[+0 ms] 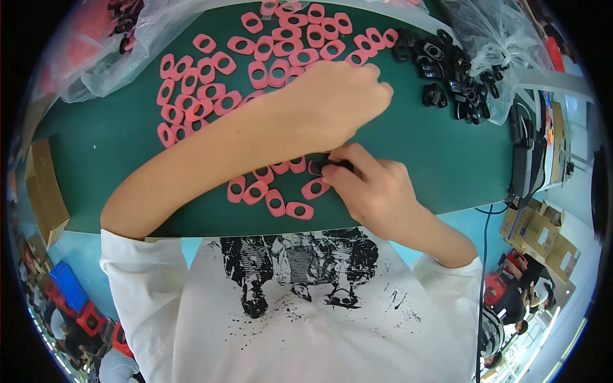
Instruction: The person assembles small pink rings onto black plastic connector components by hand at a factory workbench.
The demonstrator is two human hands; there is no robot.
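My left forearm reaches across the green table, and my left hand is curled closed over the pink pieces, its fingertips hidden beneath it. Anything inside that hand cannot be made out. Nearer to me, my right hand pinches a small black plastic part between thumb and fingers. It lies among several pink oval rings, close to the table's near edge. More pink rings are spread over the far and left parts of the table, partly covered by my left arm.
A pile of black plastic parts lies at the far right beside a clear plastic bag. Another clear bag rests at the far left. A cardboard box stands by the left edge. A black cable hangs at the right.
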